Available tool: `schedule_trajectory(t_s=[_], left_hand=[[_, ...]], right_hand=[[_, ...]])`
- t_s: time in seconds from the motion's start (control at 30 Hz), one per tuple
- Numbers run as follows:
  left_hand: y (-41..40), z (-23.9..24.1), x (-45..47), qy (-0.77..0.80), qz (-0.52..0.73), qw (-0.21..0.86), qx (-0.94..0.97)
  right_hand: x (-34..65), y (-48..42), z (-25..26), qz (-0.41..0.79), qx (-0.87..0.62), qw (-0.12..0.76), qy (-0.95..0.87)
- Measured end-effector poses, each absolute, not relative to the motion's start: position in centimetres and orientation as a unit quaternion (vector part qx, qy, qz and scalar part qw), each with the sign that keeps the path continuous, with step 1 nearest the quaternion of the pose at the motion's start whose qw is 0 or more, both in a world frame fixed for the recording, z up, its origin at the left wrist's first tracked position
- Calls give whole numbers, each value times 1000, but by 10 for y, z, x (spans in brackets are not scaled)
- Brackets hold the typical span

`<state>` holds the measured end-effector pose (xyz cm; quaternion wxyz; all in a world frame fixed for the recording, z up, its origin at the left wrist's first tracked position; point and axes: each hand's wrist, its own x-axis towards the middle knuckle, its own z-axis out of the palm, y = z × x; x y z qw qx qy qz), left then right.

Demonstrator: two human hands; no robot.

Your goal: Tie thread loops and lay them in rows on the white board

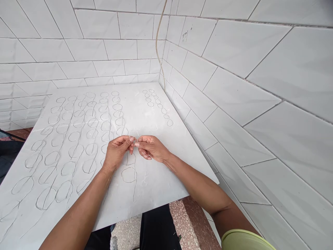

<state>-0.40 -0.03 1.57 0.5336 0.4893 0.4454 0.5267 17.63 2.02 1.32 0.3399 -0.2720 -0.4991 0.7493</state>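
Between my fingertips is a small thin wire ring (134, 131), standing up a little above the table. My left hand (117, 151) pinches its left side between thumb and forefinger. On the other side, my right hand (153, 148) is closed in a pinch at the ring's lower right, its other fingers curled. Just below the hands lies another wire ring (128, 182), with a thin wire tail (134, 191) running toward the table's front edge. Whether the held ring is joined to that wire is hidden by my fingers.
Rows of wire rings linked by long wires (91, 148) cover the left of the white table (179, 166). Smaller loose rings (170, 123) lie at the back right. Tiled walls (234, 93) border the table behind and right. A cable (156, 38) hangs in the corner.
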Motion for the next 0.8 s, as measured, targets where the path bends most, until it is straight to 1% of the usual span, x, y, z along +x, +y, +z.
schedule_trajectory(t_s=[0.37,0.5,0.63,0.7,0.8], left_hand=[[3,14,-9,439,561,557,427],[3,14,-9,465,554,534,437],[2,14,-8,492,532,507,466],[2,15,-8,495,530,500,473],[2,16,-8,483,541,498,476]], right_hand=[[194,31,20,663,-337,345,-573],[196,32,16,617,-364,337,-611],[192,32,9,564,-412,349,-625],[190,31,7,570,-407,346,-624],[188,30,8,611,-374,330,-615]])
